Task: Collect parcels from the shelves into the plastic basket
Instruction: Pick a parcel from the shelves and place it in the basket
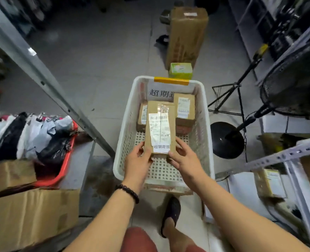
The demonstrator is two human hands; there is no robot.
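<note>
both hands on one flat cardboard parcel [159, 128], held over the middle of the white plastic basket [127, 131], label side up, long axis running toward the far end. left hand [137, 159] grips the near left corner, thumb on top and fingers under. right hand [184, 159] grips the near right corner the same way. the parcel's far end overlaps two parcels already lying at the basket's far end: a small box [184, 108] at the far right corner and another box [142, 115] by the left wall. cannot tell if the held one touches them or hovers above.

handling, my guess: stiff taped carton, looks light since it sits in fingertip grips at one end only. glossy tape and label on top could be slick, so bare cardboard edges are the better hold. long side edges or both near corners as now. not obviously fragile, but lower it flat rather than drop it on the boxes below.

step looks like placing it into the basket. the near half of the basket floor is bare perforated plastic. another labelled parcel [270, 182] lies on the shelf at right. a red bin [65, 160] of bagged packets is on the left.
</note>
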